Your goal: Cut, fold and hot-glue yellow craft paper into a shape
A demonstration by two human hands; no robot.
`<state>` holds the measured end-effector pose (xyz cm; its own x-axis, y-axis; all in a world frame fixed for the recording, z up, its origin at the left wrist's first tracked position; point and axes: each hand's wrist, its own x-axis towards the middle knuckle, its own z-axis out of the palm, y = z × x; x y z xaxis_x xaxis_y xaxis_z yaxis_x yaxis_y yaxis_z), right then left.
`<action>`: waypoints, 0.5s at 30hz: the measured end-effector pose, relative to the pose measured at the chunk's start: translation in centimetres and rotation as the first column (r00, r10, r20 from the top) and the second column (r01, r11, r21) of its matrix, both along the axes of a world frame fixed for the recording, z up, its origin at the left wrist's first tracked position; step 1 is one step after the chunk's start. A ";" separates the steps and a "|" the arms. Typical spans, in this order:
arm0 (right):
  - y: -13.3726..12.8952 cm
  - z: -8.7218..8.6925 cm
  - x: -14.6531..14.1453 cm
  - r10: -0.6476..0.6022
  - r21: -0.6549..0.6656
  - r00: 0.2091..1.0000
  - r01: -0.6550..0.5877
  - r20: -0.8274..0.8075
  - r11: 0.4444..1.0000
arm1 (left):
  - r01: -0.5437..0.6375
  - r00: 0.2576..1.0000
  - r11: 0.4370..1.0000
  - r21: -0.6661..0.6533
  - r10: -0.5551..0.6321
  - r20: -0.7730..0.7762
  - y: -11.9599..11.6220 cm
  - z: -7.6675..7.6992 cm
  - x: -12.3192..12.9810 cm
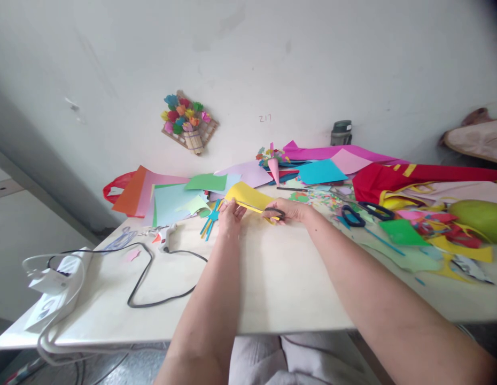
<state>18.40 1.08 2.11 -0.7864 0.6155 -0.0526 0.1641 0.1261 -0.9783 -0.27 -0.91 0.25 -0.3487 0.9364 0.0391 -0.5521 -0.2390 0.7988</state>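
Observation:
A yellow sheet of paper [248,194] is held over the middle of the table, its left end pinched in my left hand [231,214]. My right hand [290,209] is closed round the black handles of a pair of scissors [276,212]. The scissor blades lie along the sheet's near edge, pointing left toward my left hand; a narrow yellow strip runs along that edge. Just left of my left hand lie blue and yellow paper strips [210,219]. My fingers partly hide the handles.
A glue gun [165,238] with a black cord and a power strip [58,289] occupy the left side. Coloured sheets [172,200] lie behind. Larger scissors [352,216], paper scraps and a green fruit-like object [479,219] are on the right. A dark bottle [341,132] stands at the back.

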 end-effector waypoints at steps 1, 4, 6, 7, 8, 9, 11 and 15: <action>0.1 -0.1 0.0 0.002 0.002 1.000 -0.002 -0.003 1.000 | 0.000 1.000 1.000 -0.001 0.000 0.002 0.0 0.0 0.0; 0.2 -0.2 -0.1 -0.001 0.003 1.000 0.001 -0.006 1.000 | -0.001 1.000 1.000 -0.003 0.001 0.007 0.0 0.0 0.0; 0.2 -0.2 -0.2 -0.008 0.008 1.000 0.008 -0.009 1.000 | -0.002 1.000 1.000 -0.002 0.002 0.005 0.1 0.0 0.0; 0.1 -0.1 -0.2 -0.009 0.013 1.000 0.009 -0.012 1.000 | -0.003 1.000 1.000 -0.002 0.003 0.004 0.1 0.0 0.0; 0.0 0.0 -0.2 -0.008 0.017 1.000 0.008 -0.017 1.000 | -0.005 1.000 1.000 -0.004 0.005 0.005 0.0 0.0 0.0; -0.2 0.1 -0.2 -0.006 0.021 1.000 0.006 -0.020 1.000 | -0.008 1.000 1.000 -0.004 0.008 0.007 0.0 0.0 0.0; -0.5 0.4 -0.2 -0.004 0.025 1.000 0.005 -0.020 1.000 | -0.013 1.000 1.000 -0.006 0.013 0.013 0.0 0.1 0.0; -1.0 0.8 -0.3 -0.020 0.035 1.000 0.021 -0.007 0.999 | -0.008 1.000 1.000 -0.004 0.008 0.020 0.0 0.1 0.0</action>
<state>18.14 0.09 2.95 -0.7739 0.6328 -0.0258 0.1608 0.1569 -0.9744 -0.28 -0.92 0.32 -0.3566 0.9338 0.0281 -0.5661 -0.2399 0.7886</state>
